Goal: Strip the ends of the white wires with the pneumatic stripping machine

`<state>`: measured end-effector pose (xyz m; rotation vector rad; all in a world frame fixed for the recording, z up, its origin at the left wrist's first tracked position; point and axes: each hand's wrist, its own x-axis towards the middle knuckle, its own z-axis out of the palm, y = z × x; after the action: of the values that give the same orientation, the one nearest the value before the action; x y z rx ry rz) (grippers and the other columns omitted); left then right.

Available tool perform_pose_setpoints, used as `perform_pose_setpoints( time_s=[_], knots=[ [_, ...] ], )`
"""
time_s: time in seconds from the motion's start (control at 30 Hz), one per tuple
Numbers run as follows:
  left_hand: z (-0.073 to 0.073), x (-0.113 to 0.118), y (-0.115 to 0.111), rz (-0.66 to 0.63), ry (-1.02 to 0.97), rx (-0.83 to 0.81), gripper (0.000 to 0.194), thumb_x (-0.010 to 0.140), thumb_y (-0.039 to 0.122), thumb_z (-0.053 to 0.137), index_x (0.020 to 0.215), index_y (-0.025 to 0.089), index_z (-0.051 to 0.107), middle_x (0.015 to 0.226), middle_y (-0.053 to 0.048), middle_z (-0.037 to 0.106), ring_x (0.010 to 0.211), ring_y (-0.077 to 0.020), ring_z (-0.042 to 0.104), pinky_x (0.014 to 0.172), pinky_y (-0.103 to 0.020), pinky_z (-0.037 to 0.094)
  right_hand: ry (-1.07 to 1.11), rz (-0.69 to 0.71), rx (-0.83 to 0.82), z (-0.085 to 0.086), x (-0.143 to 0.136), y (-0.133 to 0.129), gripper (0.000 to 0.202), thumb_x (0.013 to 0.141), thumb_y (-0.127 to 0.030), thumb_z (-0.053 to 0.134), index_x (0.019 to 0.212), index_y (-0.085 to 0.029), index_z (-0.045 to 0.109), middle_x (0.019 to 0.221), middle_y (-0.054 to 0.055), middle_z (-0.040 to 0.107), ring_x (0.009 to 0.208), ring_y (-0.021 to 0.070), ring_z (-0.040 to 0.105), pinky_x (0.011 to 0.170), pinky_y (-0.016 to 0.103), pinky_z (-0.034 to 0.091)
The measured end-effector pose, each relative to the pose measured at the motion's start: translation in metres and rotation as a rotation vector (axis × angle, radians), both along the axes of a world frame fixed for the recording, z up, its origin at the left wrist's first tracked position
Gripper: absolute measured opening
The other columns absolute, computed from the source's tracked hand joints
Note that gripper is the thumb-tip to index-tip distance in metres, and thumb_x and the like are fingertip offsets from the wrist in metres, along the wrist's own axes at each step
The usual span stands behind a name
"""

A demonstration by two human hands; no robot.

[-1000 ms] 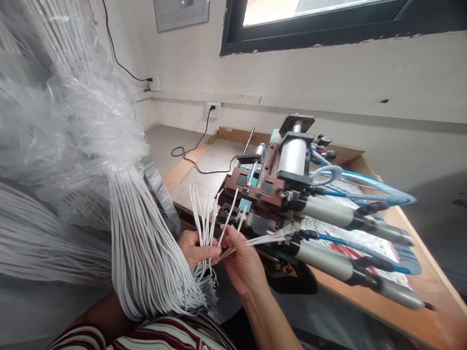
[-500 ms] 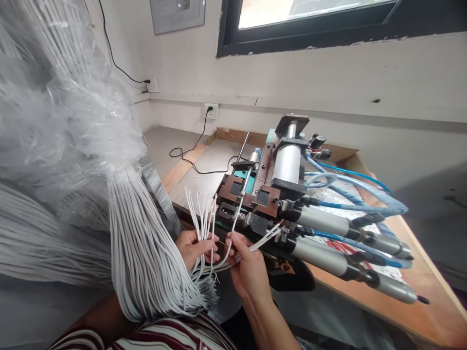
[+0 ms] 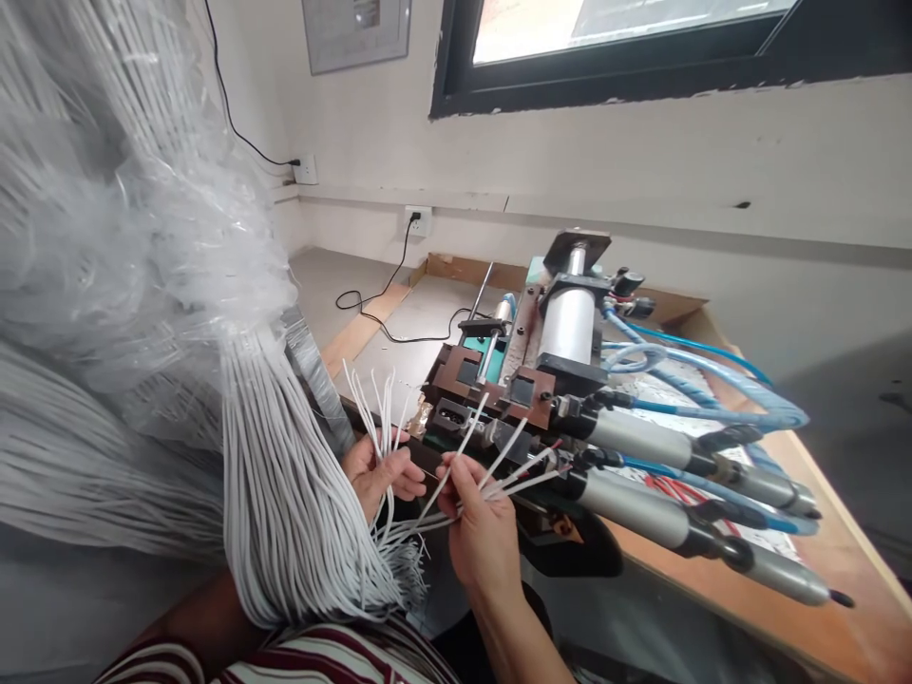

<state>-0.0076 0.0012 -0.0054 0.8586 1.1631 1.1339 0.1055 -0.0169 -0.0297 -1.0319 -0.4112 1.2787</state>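
Several white cables (image 3: pixel 386 408) stand up out of my left hand (image 3: pixel 381 477), whose thumb and fingers are closed round them. My right hand (image 3: pixel 481 518) pinches one white cable (image 3: pixel 466 439) between thumb and fingertips, its end pointing up at the front of the machine (image 3: pixel 491 385). More cables (image 3: pixel 527 475) fan out to the right from the same hand, some with red at their tips. A thick bundle of white cables (image 3: pixel 299 494) hangs just left of my left hand, bending round at the bottom towards both hands.
Metal cylinders (image 3: pixel 648 446) with blue air hoses (image 3: pixel 712 380) jut right from the machine, over the wooden bench edge (image 3: pixel 712 579). Clear plastic wrap (image 3: pixel 206 237) covers the bundle's upper part. A black cord (image 3: pixel 406 337) runs over the bench to a wall socket (image 3: pixel 419 220).
My right hand has drawn its cable's tip back from the machine. One more cable now fans out from that hand, and fewer stand in my left hand.
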Motion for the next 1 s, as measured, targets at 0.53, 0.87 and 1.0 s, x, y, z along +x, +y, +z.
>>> perform_pose_setpoints(
  time_s=[0.53, 0.87, 1.0],
  knots=[
    [-0.007, -0.008, -0.003, -0.131, 0.155, 0.012, 0.016, 0.052, 0.03, 0.071, 0.058, 0.015, 0.07, 0.044, 0.0, 0.062, 0.044, -0.0137, 0.056, 0.049, -0.025, 0.044, 0.29, 0.173, -0.039, 0.014, 0.003, 0.014, 0.029, 0.059, -0.037, 0.074, 0.073, -0.012, 0.067, 0.045, -0.008, 0.037, 0.044, 0.0057, 0.034, 0.043, 0.019, 0.031],
    [-0.015, -0.01, -0.003, -0.267, 0.187, -0.011, 0.019, 0.054, 0.031, 0.071, 0.062, 0.014, 0.07, 0.047, 0.0, 0.063, 0.047, -0.0116, 0.055, 0.053, -0.024, 0.042, -0.031, 0.034, 0.085, -0.01, 0.001, -0.005, 0.019, 0.068, -0.034, 0.069, 0.078, -0.018, 0.065, 0.064, -0.002, 0.058, 0.051, 0.0067, 0.041, 0.048, 0.02, 0.031],
    [-0.01, -0.009, -0.002, -0.205, 0.078, -0.014, 0.037, 0.058, 0.041, 0.068, 0.08, 0.011, 0.067, 0.05, -0.001, 0.064, 0.048, -0.0143, 0.06, 0.055, -0.027, 0.047, -0.031, 0.021, 0.062, -0.018, 0.003, -0.009, 0.022, 0.067, -0.035, 0.069, 0.079, -0.016, 0.066, 0.065, -0.001, 0.058, 0.049, 0.0069, 0.041, 0.046, 0.02, 0.031]
  ],
)
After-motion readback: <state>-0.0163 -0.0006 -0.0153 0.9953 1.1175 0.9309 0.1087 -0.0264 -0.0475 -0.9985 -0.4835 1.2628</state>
